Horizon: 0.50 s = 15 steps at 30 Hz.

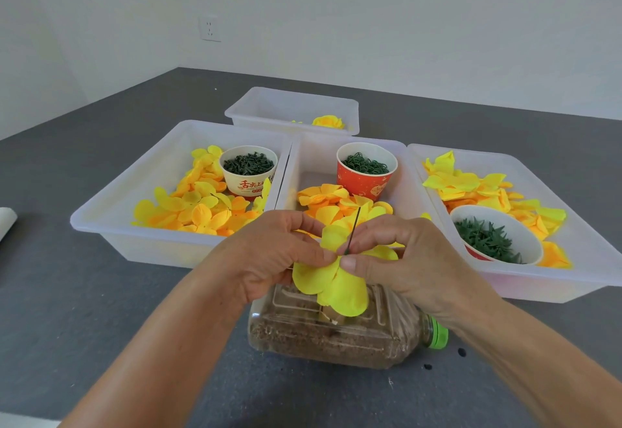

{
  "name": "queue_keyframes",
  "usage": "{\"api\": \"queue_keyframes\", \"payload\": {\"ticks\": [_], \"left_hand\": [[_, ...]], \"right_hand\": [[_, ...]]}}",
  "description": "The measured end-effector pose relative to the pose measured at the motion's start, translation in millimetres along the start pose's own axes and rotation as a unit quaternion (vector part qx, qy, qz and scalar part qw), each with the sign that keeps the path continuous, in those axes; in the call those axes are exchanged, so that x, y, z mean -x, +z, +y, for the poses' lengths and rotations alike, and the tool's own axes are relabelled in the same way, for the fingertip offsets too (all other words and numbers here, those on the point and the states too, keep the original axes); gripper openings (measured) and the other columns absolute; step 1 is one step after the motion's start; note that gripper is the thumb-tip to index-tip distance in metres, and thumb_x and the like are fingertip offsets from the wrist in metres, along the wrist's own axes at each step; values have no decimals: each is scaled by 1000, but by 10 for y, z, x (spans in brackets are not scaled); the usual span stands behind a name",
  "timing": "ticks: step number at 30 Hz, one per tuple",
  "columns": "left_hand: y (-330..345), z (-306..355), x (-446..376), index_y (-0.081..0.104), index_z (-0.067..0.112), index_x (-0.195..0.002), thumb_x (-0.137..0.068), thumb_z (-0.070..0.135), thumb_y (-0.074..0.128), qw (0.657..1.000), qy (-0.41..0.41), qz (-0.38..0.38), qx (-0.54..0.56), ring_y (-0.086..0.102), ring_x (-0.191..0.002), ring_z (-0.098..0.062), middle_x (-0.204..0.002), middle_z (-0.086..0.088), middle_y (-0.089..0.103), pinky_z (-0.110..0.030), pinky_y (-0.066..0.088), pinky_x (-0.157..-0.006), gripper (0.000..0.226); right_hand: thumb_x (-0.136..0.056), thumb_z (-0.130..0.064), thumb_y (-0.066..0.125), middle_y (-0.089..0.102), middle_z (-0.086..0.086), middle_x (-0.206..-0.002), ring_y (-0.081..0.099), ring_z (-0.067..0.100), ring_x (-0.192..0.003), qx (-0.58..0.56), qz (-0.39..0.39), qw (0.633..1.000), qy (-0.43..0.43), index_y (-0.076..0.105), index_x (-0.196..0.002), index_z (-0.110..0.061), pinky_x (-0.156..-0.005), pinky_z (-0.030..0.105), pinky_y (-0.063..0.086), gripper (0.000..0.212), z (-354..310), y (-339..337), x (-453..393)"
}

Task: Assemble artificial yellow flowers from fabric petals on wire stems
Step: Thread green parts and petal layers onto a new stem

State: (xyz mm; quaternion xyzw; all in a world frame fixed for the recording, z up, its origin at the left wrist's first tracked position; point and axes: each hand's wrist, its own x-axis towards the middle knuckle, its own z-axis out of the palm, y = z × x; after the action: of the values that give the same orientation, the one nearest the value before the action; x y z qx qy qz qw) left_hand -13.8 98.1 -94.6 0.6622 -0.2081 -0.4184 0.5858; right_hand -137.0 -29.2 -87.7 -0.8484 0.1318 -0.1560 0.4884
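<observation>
A half-built yellow flower (331,283) of fabric petals hangs between my hands, with a thin dark wire stem (353,230) sticking up through its middle. My left hand (272,254) pinches the petals at the flower's centre from the left. My right hand (400,252) pinches the stem's base and the petals from the right, thumb tip meeting the left thumb. The flower hovers just above a plastic bottle (340,330) lying on its side, part filled with brown sand.
Three white trays stand behind: the left tray (111,215) with petals and a cup of green parts (248,171), the middle tray (314,155) with a red cup (366,171), the right tray (572,272) with petals and a bowl (494,235). A far tray (289,104) holds a finished flower (328,122).
</observation>
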Motion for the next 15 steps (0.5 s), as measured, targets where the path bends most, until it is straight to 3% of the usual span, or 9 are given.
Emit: {"api": "queue_keyframes", "payload": {"ticks": [3,5,7,9,12,15], "left_hand": [[0,-18,28,63,11,-95,-73,-5,71,997,33,33,-59,61,-61,-13,-74,-4,63,-23,51,-52,29],[19,-25,48,66,18,-94,-71,-2,74,985,96,69,-127,59,-72,-13,-85,-2,63,-24,51,-63,31],[47,-34,85,70,28,-88,-71,8,76,967,162,100,-168,58,-83,-13,-89,5,63,-29,50,-74,27],[74,-39,142,74,34,-82,-72,22,78,958,201,97,-182,59,-85,-8,-87,11,66,-30,50,-77,16],[102,-78,191,75,35,-81,-71,24,78,942,233,83,-225,54,-66,4,-87,11,68,-21,39,-66,15],[129,-95,181,77,26,-86,-69,19,79,932,254,101,-236,53,-58,9,-87,10,70,-10,37,-60,18]], "right_hand": [[-67,-17,81,71,-10,-80,63,1,-86,6,0,1000,0,73,-65,-27,-83,20,45,12,22,11,-10],[-66,-18,81,71,-12,-80,63,-1,-83,10,3,1000,-1,73,-64,-27,-79,15,44,13,49,7,-19],[-66,-17,82,70,-13,-83,63,-2,-83,4,14,1000,-5,74,-66,-26,-75,12,45,12,77,22,-13],[-67,-20,81,68,-21,-90,61,-5,-87,-2,34,999,-27,74,-65,-38,-74,11,47,19,122,56,16],[-68,-41,70,61,-33,-103,57,-4,-102,11,56,997,-58,66,-70,-59,-92,26,46,19,189,114,81],[-68,-47,63,64,-29,-105,57,3,-108,-11,60,995,-83,66,-79,-60,-94,42,48,18,253,163,115]]}}
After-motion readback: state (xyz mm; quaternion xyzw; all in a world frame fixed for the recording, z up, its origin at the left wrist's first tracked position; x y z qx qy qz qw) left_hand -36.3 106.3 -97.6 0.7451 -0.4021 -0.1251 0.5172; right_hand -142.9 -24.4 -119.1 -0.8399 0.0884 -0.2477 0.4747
